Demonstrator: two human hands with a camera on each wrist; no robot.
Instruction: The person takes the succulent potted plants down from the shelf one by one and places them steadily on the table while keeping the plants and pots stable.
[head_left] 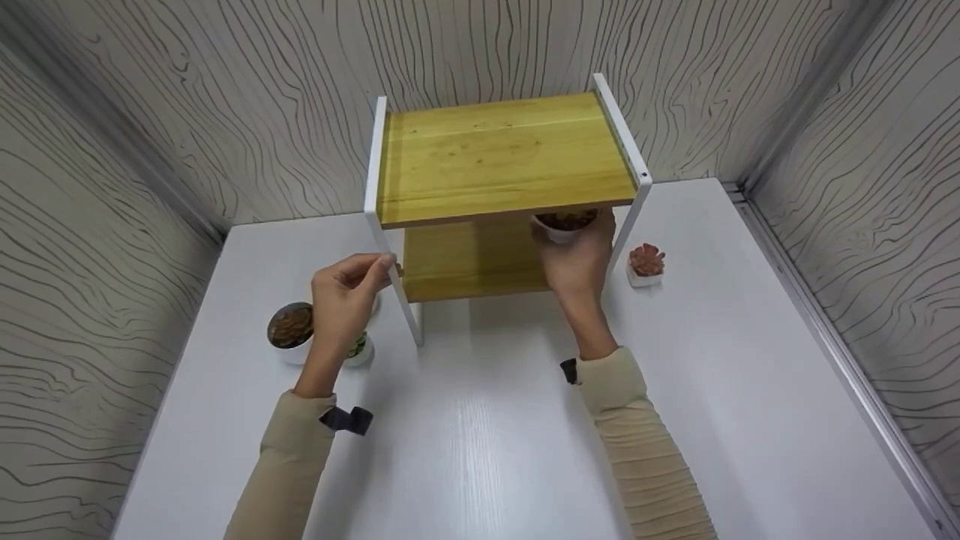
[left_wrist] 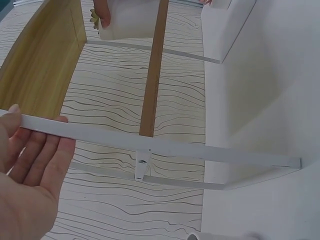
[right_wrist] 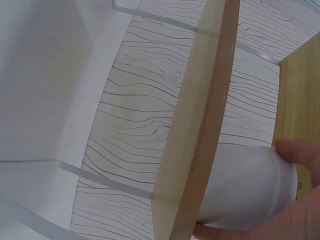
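Observation:
A two-tier rack with yellow wooden boards and white side frames stands on the white table. My left hand pinches the front post of its left frame, thumb on one side and fingers on the other. At the right end of the lower board, my right hand grips a white potted succulent. In the right wrist view, its smooth white pot sits against the lower board, between thumb and fingers. The upper board partly hides the plant in the head view.
Left of the rack stand a brown succulent in a white pot and a green one, partly behind my left arm. A small reddish succulent in a white pot stands to the right. Wood-patterned panels enclose the table.

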